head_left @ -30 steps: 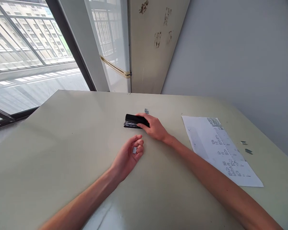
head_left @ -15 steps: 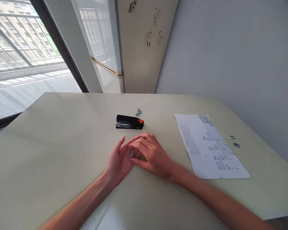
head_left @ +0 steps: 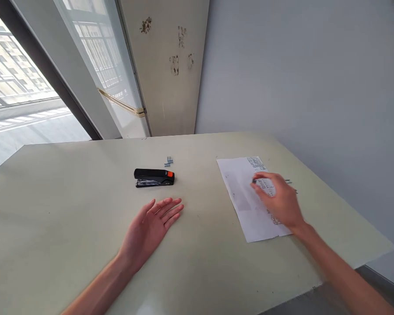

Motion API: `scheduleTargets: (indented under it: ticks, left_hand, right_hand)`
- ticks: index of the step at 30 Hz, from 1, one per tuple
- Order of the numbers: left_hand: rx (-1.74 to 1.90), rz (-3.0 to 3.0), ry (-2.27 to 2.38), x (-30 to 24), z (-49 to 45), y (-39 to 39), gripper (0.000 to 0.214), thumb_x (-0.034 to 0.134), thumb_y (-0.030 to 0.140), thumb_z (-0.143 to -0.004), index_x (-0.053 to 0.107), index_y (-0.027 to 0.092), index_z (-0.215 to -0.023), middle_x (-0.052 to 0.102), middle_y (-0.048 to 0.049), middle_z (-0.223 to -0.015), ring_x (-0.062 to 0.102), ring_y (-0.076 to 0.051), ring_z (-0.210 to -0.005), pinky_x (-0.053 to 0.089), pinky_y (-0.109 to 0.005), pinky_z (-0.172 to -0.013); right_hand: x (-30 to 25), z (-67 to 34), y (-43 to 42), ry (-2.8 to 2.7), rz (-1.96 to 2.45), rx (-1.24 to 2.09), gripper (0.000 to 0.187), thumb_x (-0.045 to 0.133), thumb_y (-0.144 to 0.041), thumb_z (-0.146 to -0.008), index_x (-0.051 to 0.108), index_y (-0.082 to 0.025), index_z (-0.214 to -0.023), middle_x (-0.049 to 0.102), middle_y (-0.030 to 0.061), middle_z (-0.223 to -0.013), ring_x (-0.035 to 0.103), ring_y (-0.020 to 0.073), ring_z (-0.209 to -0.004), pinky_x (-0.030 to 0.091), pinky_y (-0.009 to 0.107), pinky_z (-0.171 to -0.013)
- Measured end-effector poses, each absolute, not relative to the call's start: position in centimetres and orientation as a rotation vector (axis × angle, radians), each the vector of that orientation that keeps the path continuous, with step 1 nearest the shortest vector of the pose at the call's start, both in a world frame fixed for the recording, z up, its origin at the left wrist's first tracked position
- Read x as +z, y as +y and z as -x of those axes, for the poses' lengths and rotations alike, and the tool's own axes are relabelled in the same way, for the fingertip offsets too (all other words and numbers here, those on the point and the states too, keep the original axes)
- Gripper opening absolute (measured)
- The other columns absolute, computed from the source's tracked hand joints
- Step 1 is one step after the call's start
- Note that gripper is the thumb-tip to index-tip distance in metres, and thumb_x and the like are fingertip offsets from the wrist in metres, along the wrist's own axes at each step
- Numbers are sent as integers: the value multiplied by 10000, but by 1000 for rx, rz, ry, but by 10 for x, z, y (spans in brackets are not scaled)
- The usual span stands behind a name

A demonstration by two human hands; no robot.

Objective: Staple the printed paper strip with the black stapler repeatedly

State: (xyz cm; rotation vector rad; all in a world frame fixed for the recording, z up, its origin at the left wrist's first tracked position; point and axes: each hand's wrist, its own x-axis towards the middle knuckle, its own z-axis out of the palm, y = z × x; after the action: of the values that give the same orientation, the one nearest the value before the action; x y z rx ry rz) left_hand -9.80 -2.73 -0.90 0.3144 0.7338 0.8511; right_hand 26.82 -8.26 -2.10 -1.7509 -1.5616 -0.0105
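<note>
Daylight from a window (head_left: 16, 65) meets a plain bluish-grey wall (head_left: 298, 65) behind a smooth, pale greenish-cream counter (head_left: 203, 267); a glossy refrigerator with a beige side panel (head_left: 170, 105) stands beyond the far edge. On the counter lies a black stapler with an orange-red rear end (head_left: 154, 178), the landmark for everything else. It rests on its base, its long side facing the person, a pose that looks stable and easy to reach.

Just behind the stapler's orange-red end sits a loose cluster of small, silvery-blue metal strips (head_left: 168, 162), close together, probably so that none strays. Well to the right of the stapler, a white printed sheet of paper (head_left: 238, 188) lies flat.

In front of the stapler, apart from it, the left hand (head_left: 146, 234) is turned palm up with its fingers (head_left: 162, 204) spread and nothing in them, like a shallow dish; that shape would suit keeping tiny things from scattering.

Far right of the stapler, the right hand (head_left: 284, 199) is over the sheet, thumb and fingers pinching a small dark piece (head_left: 254, 180), blurred but perhaps a metal strip too. Something so slight likely leaves room only for a fingertip grip. Beyond that hand, more greenish-grey strips (head_left: 288, 181) are partly hidden.
</note>
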Motion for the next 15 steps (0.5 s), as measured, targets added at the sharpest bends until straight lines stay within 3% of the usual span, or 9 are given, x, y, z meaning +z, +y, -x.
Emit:
scheduleTargets:
  ticks: [4,10,15]
  left_hand:
    - [850,-380,779,-8,97,-26,189,667,281,-962,794,141,-965,760,-136,-1158,710,-278,-1115,598,-374,-966]
    - [846,-422,746,-5,95,-25,72,770,224,-870,775,155,-891,723,-93,-985,697,-224,-915,622,-330,-835]
    - [849,-441,720,-6,95,-24,57,779,202,-869,762,152,-893,683,-78,-961,664,-200,-883,614,-315,-798]
  right_hand:
    - [-47,-354,-74,-1323,1973,-63,351,631,-453,-932,619,-261,-1227,767,70,-1176,658,324,-1182,485,518,-1020]
    - [-70,-399,-60,-1281,2155,-132,351,576,-412,-898,657,-196,-1163,784,135,-1102,652,376,-1132,511,537,-945]
    - [-61,-380,-71,-1277,2102,-177,418,574,-419,-921,639,-194,-1267,710,162,-1321,628,372,-1236,507,547,-1007]
